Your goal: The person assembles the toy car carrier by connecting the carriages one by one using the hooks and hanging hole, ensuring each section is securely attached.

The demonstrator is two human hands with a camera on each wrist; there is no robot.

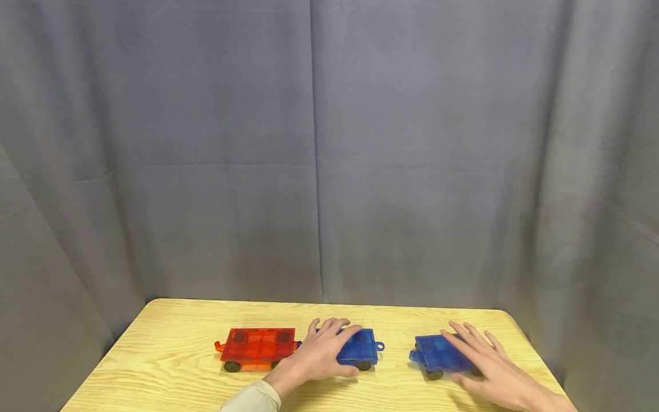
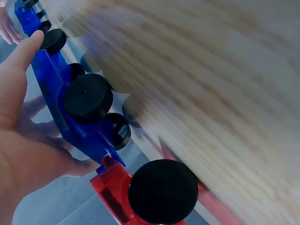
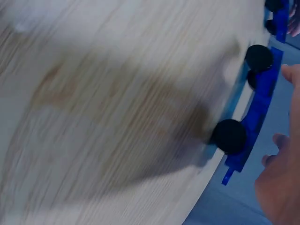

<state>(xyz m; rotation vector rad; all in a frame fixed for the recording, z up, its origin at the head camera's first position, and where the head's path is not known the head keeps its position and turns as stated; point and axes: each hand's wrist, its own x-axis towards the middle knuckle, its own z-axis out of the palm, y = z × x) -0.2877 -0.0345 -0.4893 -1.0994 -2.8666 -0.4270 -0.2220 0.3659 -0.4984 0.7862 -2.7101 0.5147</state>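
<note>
My left hand point(image 1: 323, 352) straddles a translucent blue toy train car point(image 1: 361, 346), holding it from above, thumb on the near side and fingers over the far edge. At its left end this car meets a red toy train car point(image 1: 259, 343), and their couplings appear joined in the left wrist view, by the red car's end point(image 2: 110, 183). To the right, a second blue car point(image 1: 437, 352) stands apart, its hook facing the first one's ring point(image 1: 380, 346). Over that second car hovers my right hand point(image 1: 486, 363), fingers spread; in the right wrist view its thumb point(image 3: 290, 72) is off the car.
All the cars stand on black wheels on a light wood-grain table point(image 1: 170, 326). Grey curtains point(image 1: 231, 171) hang behind the table and at both sides. Another hook point(image 1: 218, 346) sticks out from the red car's left end.
</note>
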